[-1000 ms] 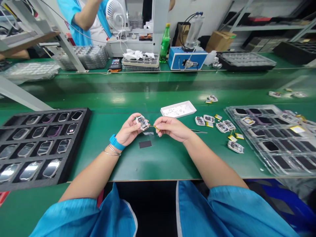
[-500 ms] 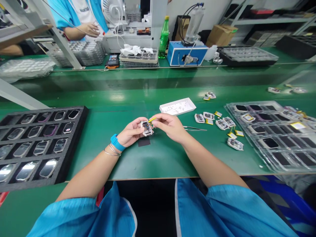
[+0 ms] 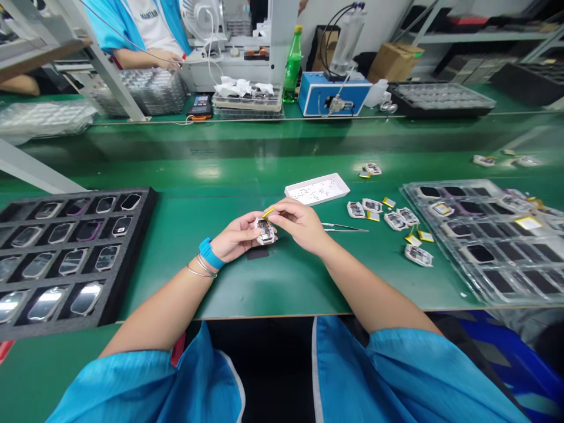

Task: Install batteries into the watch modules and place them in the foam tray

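My left hand [image 3: 238, 237] grips a small white watch module [image 3: 265, 230] with its circuit side up, held just above the green bench [image 3: 282, 282]. My right hand [image 3: 299, 223] pinches a small yellow battery [image 3: 268, 212] against the top of that module. Both hands are closed and touch each other at the module. A dark square pad [image 3: 258, 253] lies on the bench under them. Tweezers [image 3: 346, 228] lie just right of my right hand.
A black foam tray [image 3: 132, 247] of watch screens fills the left. A small white parts tray [image 3: 317, 189], loose modules [image 3: 396, 221] with yellow batteries, and clear plastic trays [image 3: 489, 247] are to the right. Across the belt are another person [image 3: 141, 29], a green bottle [image 3: 293, 64] and a blue machine [image 3: 335, 94].
My right hand has drawn the yellow battery from the right in to the module, and both hands have dropped lower. The person across the belt has lowered an arm to the far bench.
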The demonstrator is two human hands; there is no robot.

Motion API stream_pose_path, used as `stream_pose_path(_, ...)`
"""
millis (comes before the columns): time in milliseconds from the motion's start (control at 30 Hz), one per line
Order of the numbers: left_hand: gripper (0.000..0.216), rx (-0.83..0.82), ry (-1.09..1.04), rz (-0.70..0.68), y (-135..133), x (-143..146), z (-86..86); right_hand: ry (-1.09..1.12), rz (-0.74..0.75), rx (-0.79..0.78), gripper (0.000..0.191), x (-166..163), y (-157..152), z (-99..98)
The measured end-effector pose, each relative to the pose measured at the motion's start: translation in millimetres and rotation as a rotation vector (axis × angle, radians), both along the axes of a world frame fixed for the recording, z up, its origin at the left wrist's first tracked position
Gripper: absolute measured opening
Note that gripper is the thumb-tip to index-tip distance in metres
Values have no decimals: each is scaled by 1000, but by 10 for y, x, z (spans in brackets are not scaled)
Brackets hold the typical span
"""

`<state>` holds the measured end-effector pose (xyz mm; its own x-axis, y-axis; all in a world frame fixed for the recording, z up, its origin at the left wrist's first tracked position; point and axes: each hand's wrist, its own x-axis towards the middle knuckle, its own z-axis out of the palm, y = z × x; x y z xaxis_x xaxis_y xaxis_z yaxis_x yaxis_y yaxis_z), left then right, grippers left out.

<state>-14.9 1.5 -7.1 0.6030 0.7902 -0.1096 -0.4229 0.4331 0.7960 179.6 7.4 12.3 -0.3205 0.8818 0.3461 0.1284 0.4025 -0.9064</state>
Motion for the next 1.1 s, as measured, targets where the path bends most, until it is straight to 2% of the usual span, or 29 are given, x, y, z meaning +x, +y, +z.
stream_pose_path(600,48,-13,5,-8,2,-8,-7,27,3,23,26,-5,13,-30)
stream_pose_path(800,49,-30,-6,-14,0,-2,1,0,-2,32,29,-1,21,-44)
stream_pose_path(933,45,-46,60,11,-5,29,23,-37,-22,52,26,-4,19,-53)
stream_pose_path(1100,32,-71,240,89,-10,103,14,-175,-41,110,14,-42,8,-124)
